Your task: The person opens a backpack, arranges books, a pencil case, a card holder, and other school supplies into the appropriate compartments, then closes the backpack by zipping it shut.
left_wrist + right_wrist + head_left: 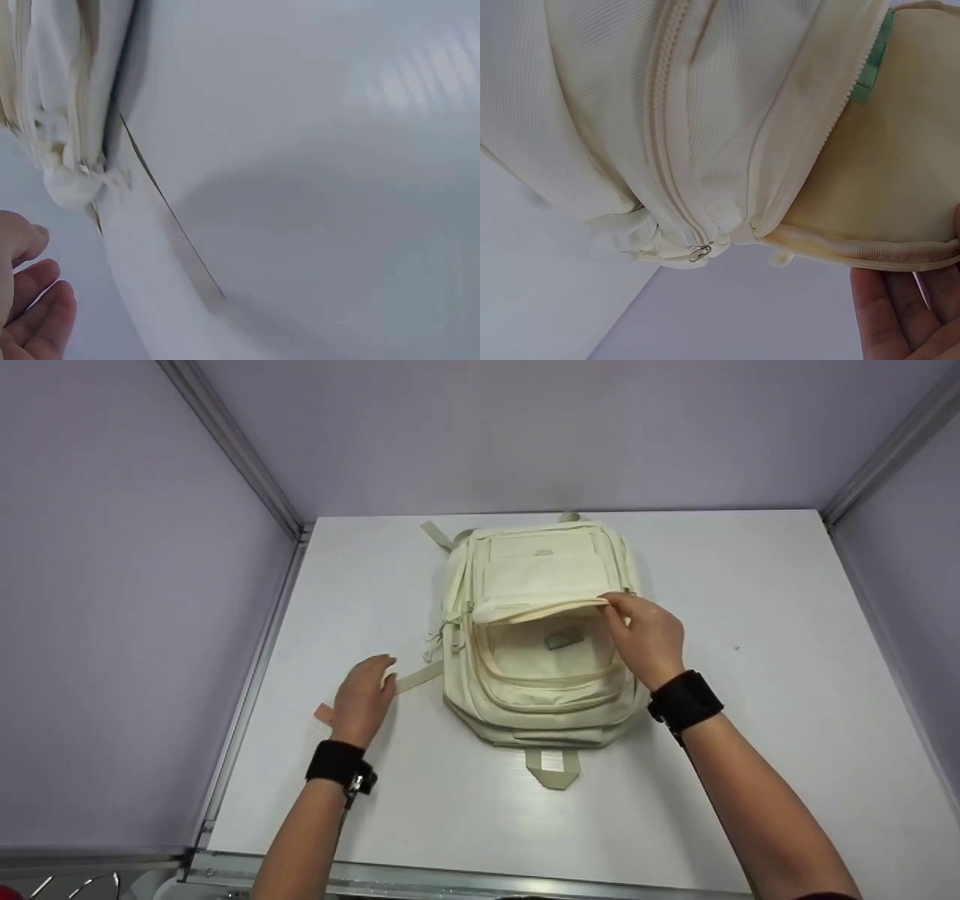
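A cream backpack (544,577) lies on the white table, its loop handle (553,778) toward me. My right hand (649,637) pinches the edge of the front pocket's flap (540,611) and holds it raised. In the right wrist view the flap's zipper edge (907,265) runs between the thumb side and the fingers (877,311). Inside the pocket lies a small green piece (564,639). Left of the bag, my left hand (361,701) hovers over a webbing strap (420,678), fingers loosely bent with nothing in them; the left wrist view shows the strap (176,225) apart from these fingers.
Grey panels (525,435) with metal frame posts enclose the white table (750,772) at the back and sides. Another strap end (435,535) sticks out at the bag's far left. White cords (430,646) hang at its left side.
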Demonstrator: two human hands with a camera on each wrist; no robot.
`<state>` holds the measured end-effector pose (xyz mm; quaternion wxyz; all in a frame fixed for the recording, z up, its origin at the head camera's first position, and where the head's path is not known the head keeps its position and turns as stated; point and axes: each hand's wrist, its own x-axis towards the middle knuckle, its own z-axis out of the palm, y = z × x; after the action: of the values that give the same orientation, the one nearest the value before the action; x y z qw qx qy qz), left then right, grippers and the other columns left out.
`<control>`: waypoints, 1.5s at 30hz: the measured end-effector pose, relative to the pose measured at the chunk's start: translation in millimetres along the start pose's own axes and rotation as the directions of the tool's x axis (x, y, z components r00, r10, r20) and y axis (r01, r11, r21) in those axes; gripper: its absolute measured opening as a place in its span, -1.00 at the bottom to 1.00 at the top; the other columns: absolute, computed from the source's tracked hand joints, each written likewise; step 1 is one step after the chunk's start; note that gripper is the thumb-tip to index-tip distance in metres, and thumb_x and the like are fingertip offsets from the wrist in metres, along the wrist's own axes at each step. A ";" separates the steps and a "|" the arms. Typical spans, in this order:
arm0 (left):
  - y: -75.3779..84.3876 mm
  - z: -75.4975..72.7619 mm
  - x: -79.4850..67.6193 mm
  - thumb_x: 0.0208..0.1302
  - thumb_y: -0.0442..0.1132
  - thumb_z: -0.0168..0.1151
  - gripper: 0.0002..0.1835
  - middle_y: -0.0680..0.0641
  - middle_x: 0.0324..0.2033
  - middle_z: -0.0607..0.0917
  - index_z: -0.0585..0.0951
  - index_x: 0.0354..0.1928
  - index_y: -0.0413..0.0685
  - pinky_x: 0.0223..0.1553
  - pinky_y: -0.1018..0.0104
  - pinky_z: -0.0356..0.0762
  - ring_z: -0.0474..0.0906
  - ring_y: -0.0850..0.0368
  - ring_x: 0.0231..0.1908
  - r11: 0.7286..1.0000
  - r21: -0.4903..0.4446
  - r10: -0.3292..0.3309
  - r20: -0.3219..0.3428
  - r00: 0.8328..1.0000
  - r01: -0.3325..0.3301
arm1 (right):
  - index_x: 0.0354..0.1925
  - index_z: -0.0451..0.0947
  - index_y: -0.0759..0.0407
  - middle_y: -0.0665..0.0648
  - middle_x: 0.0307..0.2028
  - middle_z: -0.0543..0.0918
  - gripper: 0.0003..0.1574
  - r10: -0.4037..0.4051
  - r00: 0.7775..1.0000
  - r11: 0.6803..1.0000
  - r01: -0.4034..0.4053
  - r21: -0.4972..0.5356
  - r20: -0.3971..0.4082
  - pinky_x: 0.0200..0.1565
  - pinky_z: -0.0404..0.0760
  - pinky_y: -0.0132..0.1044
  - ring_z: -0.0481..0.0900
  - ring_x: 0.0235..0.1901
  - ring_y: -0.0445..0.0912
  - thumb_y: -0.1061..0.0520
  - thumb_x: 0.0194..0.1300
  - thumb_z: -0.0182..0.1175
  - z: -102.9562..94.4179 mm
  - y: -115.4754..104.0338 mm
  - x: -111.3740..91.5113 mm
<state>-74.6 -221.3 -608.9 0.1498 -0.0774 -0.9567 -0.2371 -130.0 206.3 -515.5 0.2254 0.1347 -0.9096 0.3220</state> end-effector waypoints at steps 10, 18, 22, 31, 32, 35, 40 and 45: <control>-64.9 -30.4 -36.6 0.39 -0.22 0.30 -0.49 -0.50 0.27 0.47 0.54 0.24 -0.47 0.21 -0.20 0.43 0.45 -0.40 0.23 0.935 0.071 -0.355 0.212 0.910 0.348 | -0.01 0.77 0.16 0.17 -0.10 0.79 -0.73 -0.016 1.000 1.000 0.016 -0.010 -0.024 -0.17 0.64 0.05 0.75 -0.16 0.09 0.07 0.43 0.31 -2.8 3.3 -4.3; -65.8 -32.7 -38.2 0.34 -0.37 0.22 -0.63 -0.35 -0.17 0.67 0.60 0.12 -0.49 -0.02 -0.13 0.56 0.61 -0.24 -0.12 0.914 0.063 -0.403 0.267 0.875 0.401 | 0.00 0.76 0.17 0.18 -0.13 0.79 -0.74 -0.017 1.000 1.000 0.017 -0.014 -0.017 -0.21 0.64 0.04 0.75 -0.20 0.08 0.08 0.43 0.31 -1.6 3.6 -5.6; -63.1 -32.9 -34.9 0.34 -0.43 0.18 -0.71 -0.37 -0.15 0.65 0.63 0.03 -0.49 0.01 -0.13 0.54 0.59 -0.25 -0.10 0.920 0.070 -0.390 0.258 0.884 0.385 | -0.01 0.76 0.14 0.17 -0.16 0.79 -0.75 -0.025 1.000 1.000 0.025 -0.014 -0.016 -0.24 0.63 0.03 0.74 -0.23 0.06 0.08 0.44 0.31 0.5 3.0 -5.2; -11.4 -30.6 -10.5 0.42 -0.33 0.21 -0.65 -0.21 -0.16 0.70 0.62 0.16 -0.36 -0.01 -0.01 0.56 0.61 -0.12 -0.11 0.954 -0.037 -0.278 0.268 0.922 0.298 | -0.01 0.76 0.16 0.18 -0.12 0.79 -0.74 -0.020 1.000 1.000 0.019 -0.007 -0.008 -0.22 0.64 0.04 0.75 -0.20 0.08 0.08 0.44 0.30 0.7 1.9 -2.7; -1.7 -30.3 -5.9 0.42 -0.32 0.22 -0.66 -0.17 -0.18 0.71 0.63 0.15 -0.34 -0.02 0.01 0.57 0.61 -0.09 -0.11 0.963 -0.050 -0.244 0.268 0.932 0.267 | -0.01 0.76 0.16 0.18 -0.12 0.79 -0.74 -0.018 1.000 1.000 0.018 -0.008 -0.011 -0.22 0.64 0.04 0.75 -0.20 0.09 0.07 0.44 0.30 0.7 1.9 -2.5; 30.1 -28.7 7.1 0.43 -0.29 0.25 -0.75 -0.10 -0.15 0.75 0.70 0.05 -0.26 0.05 0.04 0.57 0.63 -0.07 -0.02 0.989 -0.084 -0.093 0.255 0.962 0.118 | -0.01 0.76 0.16 0.18 -0.12 0.79 -0.73 -0.016 1.000 1.000 0.016 -0.009 -0.015 -0.24 0.64 0.04 0.75 -0.20 0.09 0.06 0.44 0.30 0.9 2.1 -2.2; 83.5 -21.5 24.6 0.42 -0.30 0.30 -0.93 -0.15 0.04 0.74 0.72 -0.22 -0.13 0.20 0.08 0.52 0.58 -0.07 0.20 0.971 -0.139 0.220 0.209 0.953 -0.194 | -0.01 0.76 0.17 0.19 -0.12 0.79 -0.73 -0.014 1.000 1.000 0.014 -0.003 -0.009 -0.22 0.64 0.05 0.75 -0.19 0.09 0.08 0.45 0.29 0.0 2.5 -1.6; 128.8 -4.5 42.3 0.38 -0.36 0.34 -0.80 -0.20 0.07 0.71 0.72 -0.01 -0.26 0.14 0.11 0.56 0.62 -0.08 0.12 0.883 -0.196 0.459 0.170 0.872 -0.427 | -0.01 0.76 0.17 0.18 -0.12 0.79 -0.74 0.000 1.000 1.000 -0.001 -0.006 -0.027 -0.21 0.63 0.05 0.75 -0.18 0.09 0.09 0.44 0.30 -2.1 2.2 0.3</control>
<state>-85.2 -107.5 -536.0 0.0913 -0.3310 -0.9028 -0.2591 -130.5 209.3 -515.1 0.2379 0.1295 -0.9074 0.3212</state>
